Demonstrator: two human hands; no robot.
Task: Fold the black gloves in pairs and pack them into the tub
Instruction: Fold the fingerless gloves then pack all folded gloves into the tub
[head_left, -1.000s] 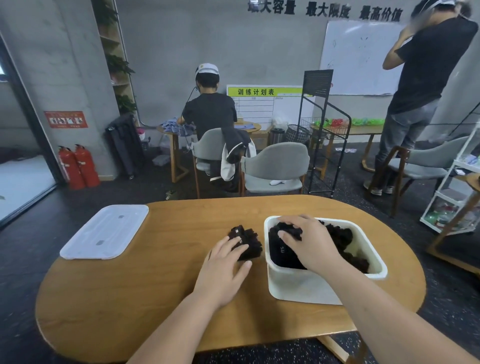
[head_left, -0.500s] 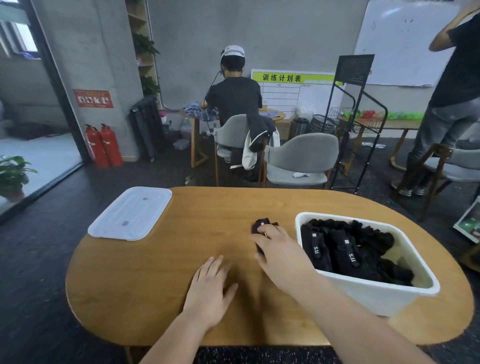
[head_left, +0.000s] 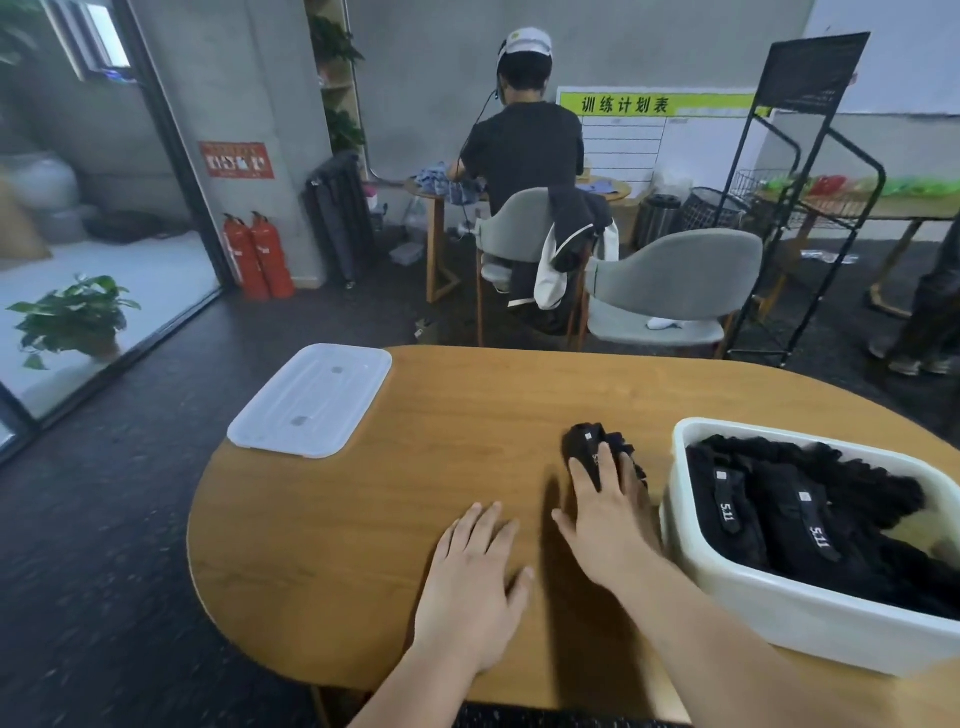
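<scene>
- Where our right hand (head_left: 605, 514) lies with straight fingers on the folded glove pair (head_left: 589, 444), the pair's near half is hidden, so we cannot tell the fold.
- That pair sits on the table (head_left: 415, 499) just left of the tub (head_left: 737, 587), under our fingertips.
- Our left hand (head_left: 475, 577) rests flat and empty farther left of the tub.
- Packed gloves (head_left: 779, 514) fill the tub, whose right end is cut off.

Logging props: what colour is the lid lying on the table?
The lid is translucent white; head view shows it best.
</scene>
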